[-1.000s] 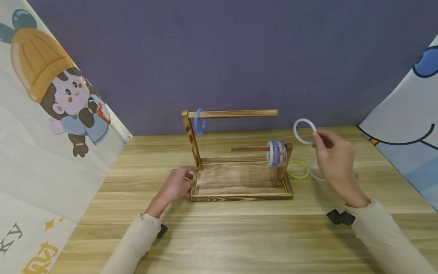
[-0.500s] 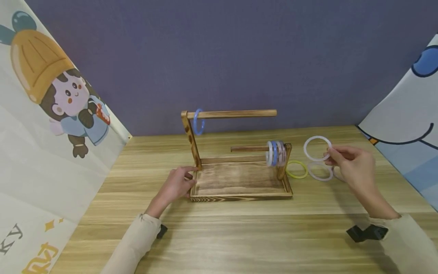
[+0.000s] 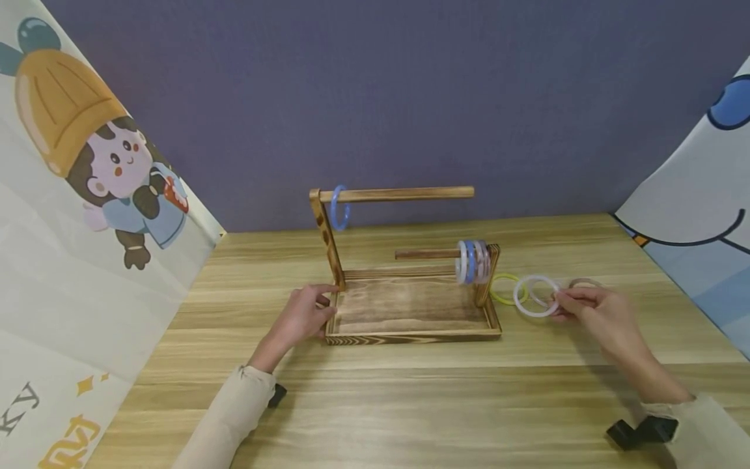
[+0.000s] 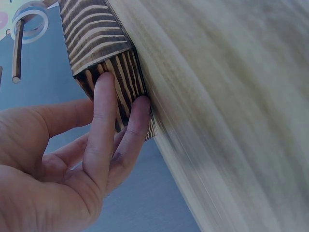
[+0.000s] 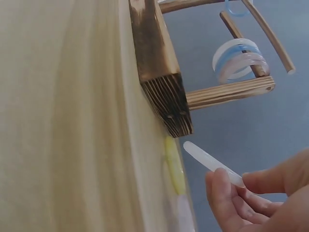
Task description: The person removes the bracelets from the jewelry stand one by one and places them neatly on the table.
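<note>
My right hand (image 3: pixel 603 322) pinches a white bangle (image 3: pixel 519 306) between thumb and fingers, low near the table to the right of the wooden bangle stand (image 3: pixel 410 339). In the head view it overlaps a yellow bangle (image 3: pixel 497 299) and a pale bangle lying on the table. My left hand (image 3: pixel 301 316) holds the left end of the stand's tray, fingers against its outer end face (image 4: pixel 113 79). A blue bangle (image 3: pixel 335 215) hangs on the upper bar near its post. Several white, blue and brownish bangles (image 3: pixel 471 264) sit on the lower bar against the right post.
A brownish bangle (image 3: pixel 586 282) lies by the right hand, partly hidden by it. The upper bar's free end (image 3: pixel 469 192) points right, the lower bar's (image 3: pixel 398 255) left. A dark blue-grey partition (image 3: pixel 387 98) stands behind the wood-grain table (image 3: pixel 410 404).
My right hand has moved right, then down toward the table, carrying the white bangle until it overlaps the bangles lying there. The left hand stays at the stand.
</note>
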Demonstrator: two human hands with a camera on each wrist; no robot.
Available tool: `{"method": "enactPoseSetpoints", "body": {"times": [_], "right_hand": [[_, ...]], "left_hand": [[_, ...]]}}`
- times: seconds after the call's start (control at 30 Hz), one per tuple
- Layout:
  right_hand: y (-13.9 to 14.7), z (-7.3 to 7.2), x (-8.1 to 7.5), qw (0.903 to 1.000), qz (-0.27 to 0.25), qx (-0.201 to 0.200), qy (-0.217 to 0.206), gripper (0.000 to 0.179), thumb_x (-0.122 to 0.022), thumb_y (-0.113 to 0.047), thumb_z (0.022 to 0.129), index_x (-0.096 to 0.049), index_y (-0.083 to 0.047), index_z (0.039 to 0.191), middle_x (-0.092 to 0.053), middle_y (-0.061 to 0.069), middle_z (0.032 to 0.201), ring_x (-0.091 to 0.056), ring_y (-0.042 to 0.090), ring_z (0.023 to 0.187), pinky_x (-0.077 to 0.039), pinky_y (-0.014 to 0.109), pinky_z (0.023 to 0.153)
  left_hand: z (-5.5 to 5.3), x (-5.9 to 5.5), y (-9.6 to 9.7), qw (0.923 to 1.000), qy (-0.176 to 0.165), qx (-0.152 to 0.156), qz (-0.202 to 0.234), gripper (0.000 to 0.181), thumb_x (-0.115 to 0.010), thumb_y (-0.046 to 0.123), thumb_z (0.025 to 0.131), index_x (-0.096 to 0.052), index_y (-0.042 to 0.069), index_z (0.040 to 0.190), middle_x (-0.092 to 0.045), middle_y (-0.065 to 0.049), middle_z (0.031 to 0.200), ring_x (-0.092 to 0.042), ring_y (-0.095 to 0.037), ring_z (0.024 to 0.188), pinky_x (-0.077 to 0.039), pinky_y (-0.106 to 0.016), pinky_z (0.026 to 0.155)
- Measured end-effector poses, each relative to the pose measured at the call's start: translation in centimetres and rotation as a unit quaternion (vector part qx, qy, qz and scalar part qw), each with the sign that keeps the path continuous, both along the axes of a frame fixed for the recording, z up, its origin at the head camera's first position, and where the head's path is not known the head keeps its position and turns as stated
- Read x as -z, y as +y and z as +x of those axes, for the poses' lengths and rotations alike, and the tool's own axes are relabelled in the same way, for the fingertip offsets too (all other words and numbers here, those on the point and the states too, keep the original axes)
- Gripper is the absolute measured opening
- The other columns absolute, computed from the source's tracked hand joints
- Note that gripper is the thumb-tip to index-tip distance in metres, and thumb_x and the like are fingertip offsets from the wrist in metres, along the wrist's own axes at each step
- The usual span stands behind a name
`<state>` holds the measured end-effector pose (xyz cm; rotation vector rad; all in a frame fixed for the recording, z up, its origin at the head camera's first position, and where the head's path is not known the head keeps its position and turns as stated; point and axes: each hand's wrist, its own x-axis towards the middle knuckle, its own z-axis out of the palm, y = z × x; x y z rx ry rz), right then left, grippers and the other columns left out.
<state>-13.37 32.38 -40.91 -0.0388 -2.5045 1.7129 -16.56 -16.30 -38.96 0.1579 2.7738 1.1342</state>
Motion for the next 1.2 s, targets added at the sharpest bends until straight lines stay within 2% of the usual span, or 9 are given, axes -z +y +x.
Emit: {"method": "enactPoseSetpoints", "body": {"times": [0.27,0.47,0.63,0.77,1.0,1.2], "right_hand": [[-0.2,0.4,0.9,0.9965,-0.040,-0.046,-0.057,0.041,-0.059,-0.007,0.101,-0.051,0.027,0.122,-0.073,0.007,0.089,-0.072,0.015,0.077,-0.063,0.031,0.073],[-0.2,0.5,1.3,0.9944,-0.061,-0.061,-0.061,0.040,-0.058,-0.003,0.100,-0.049,0.029,0.123,-0.073,0.010,0.092,-0.073,0.019,0.077,-0.063,0.032,0.072],[-0.6,0.7,1.6,0.9963,-0.008,-0.062,-0.058,0.039,-0.057,-0.007,0.101,-0.053,0.025,0.123,-0.072,0.018,0.095,-0.073,0.018,0.075,-0.064,0.033,0.069],[-0.9,0.8,1.6,0.9946,0.048,-0.065,-0.065,0.040,-0.058,-0.012,0.102,-0.056,0.022,0.121,-0.072,0.018,0.092,-0.072,0.016,0.073,-0.064,0.032,0.065],[-1.0,0.7,1.3,0.9844,0.131,-0.093,-0.071,0.028,-0.061,-0.008,0.099,-0.066,0.017,0.110,-0.071,0.012,0.080,-0.068,0.017,0.064,-0.061,0.029,0.054],[-1.3,0.3,1.1,0.9756,0.174,-0.101,-0.089,0.024,-0.062,-0.008,0.098,-0.069,0.014,0.104,-0.069,0.007,0.074,-0.066,0.017,0.062,-0.059,0.027,0.051]], "left_hand": [[-0.1,0.0,0.0,1.0000,-0.007,-0.003,-0.001,0.048,-0.068,0.003,0.093,-0.059,0.012,0.139,-0.066,-0.021,0.113,-0.069,-0.025,0.089,-0.060,-0.026,0.052],[-0.1,0.0,0.0,1.0000,-0.007,-0.002,0.002,0.047,-0.067,0.003,0.094,-0.059,0.012,0.140,-0.066,-0.021,0.114,-0.069,-0.024,0.087,-0.060,-0.026,0.052],[0.0,0.0,0.0,1.0000,-0.006,-0.002,-0.001,0.047,-0.067,0.003,0.094,-0.059,0.012,0.139,-0.066,-0.022,0.114,-0.069,-0.023,0.084,-0.060,-0.026,0.051],[-0.1,0.0,0.0,1.0000,-0.003,-0.002,-0.003,0.047,-0.067,0.003,0.093,-0.059,0.011,0.139,-0.067,-0.022,0.113,-0.069,-0.023,0.082,-0.060,-0.027,0.050],[-0.1,0.1,-0.1,1.0000,-0.001,-0.001,-0.005,0.047,-0.067,0.003,0.093,-0.059,0.011,0.139,-0.067,-0.022,0.112,-0.069,-0.021,0.080,-0.060,-0.027,0.050],[0.0,0.1,0.0,1.0000,0.003,-0.003,-0.005,0.047,-0.068,0.002,0.093,-0.060,0.010,0.138,-0.067,-0.022,0.112,-0.070,-0.022,0.081,-0.060,-0.027,0.050]]}}
